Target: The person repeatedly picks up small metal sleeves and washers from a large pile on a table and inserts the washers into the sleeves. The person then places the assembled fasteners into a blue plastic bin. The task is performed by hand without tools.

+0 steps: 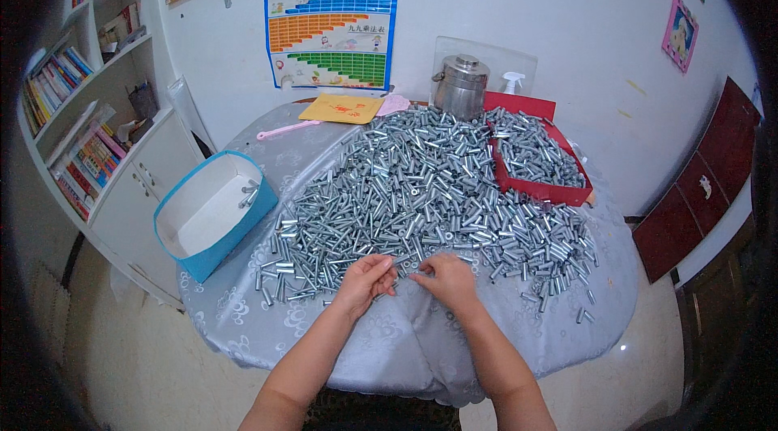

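Shiny metal sleeves heap on a smooth, glossy tablecloth beside a polished steel pot.

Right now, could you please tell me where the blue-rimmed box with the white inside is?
In the head view, the blue-rimmed box sits at the table's left edge, beside the heap of small metal tubes, left of the left hand.

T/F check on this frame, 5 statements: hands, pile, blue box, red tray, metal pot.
1. Both hands, left hand and right hand, are at the near edge of the pile of metal sleeves. True.
2. The blue box is full to the brim. False: only a few pieces lie in it.
3. The red tray holds metal sleeves. True.
4. The metal pot stands on the floor. False: it stands at the table's far side.
5. The table has a bare wooden top. False: a pale patterned cloth covers it.
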`<state>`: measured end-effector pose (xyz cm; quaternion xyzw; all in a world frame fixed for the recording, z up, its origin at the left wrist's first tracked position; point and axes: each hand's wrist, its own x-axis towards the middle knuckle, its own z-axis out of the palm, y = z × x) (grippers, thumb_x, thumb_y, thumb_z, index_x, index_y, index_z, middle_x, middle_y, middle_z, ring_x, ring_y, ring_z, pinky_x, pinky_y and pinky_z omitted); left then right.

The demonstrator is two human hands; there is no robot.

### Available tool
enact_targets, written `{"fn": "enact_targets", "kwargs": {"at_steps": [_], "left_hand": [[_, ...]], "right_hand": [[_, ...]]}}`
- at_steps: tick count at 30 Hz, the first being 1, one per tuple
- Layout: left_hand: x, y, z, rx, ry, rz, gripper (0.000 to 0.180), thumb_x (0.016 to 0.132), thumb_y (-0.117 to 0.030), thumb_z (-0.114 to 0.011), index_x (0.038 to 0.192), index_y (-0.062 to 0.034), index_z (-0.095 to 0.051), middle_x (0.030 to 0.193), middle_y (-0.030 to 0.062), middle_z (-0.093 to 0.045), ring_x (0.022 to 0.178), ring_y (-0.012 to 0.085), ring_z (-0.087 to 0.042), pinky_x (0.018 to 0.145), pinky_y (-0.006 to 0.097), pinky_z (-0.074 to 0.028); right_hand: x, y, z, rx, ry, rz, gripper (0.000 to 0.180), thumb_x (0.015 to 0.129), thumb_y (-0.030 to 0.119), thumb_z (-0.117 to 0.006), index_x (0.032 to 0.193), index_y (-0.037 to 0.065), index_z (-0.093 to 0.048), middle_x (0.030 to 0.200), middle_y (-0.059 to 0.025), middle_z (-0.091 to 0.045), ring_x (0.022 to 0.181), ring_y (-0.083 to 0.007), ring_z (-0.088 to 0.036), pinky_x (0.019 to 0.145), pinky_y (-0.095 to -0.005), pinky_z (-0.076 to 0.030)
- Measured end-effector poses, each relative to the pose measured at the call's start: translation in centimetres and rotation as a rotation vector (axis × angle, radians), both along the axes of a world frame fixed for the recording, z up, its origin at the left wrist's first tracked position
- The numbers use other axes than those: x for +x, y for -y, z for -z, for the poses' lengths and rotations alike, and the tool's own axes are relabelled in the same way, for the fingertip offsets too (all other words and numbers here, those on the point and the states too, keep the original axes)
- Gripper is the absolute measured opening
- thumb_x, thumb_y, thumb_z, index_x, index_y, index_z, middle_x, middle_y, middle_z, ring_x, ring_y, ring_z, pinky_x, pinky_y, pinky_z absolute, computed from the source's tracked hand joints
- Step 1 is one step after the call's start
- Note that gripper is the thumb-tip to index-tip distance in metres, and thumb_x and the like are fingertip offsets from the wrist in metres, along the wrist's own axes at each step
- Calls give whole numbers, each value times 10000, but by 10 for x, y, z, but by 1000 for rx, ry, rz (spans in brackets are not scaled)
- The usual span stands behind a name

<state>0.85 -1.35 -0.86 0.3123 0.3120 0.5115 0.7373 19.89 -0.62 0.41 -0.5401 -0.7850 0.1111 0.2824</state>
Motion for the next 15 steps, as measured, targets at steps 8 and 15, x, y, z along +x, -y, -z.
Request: {"fn": "enact_targets", "kwargs": {"at_steps": [8,15], "left_hand": [[-6,-1,-4,-63,140,1,176,844,-168,-562,910,-5,-551,753,66,-589,567,102,-541,509,263,-500],[-2,0,-3,-58,52,19,171,842,-174,-565,896,-12,-561,739,56,-582,565,101,-540,499,254,-492]], "right_hand": [[-1,-4,5,-114,-219,16,245,667,256,-693,803,61,-633,767,-62,-611,743,-193,-575,662,-303,-456],[2,-7,-7,-396,-1085,-121,206,750,41,-641,953,20,-612,852,-14,-598,731,-81,-544,659,-191,-429]]}}
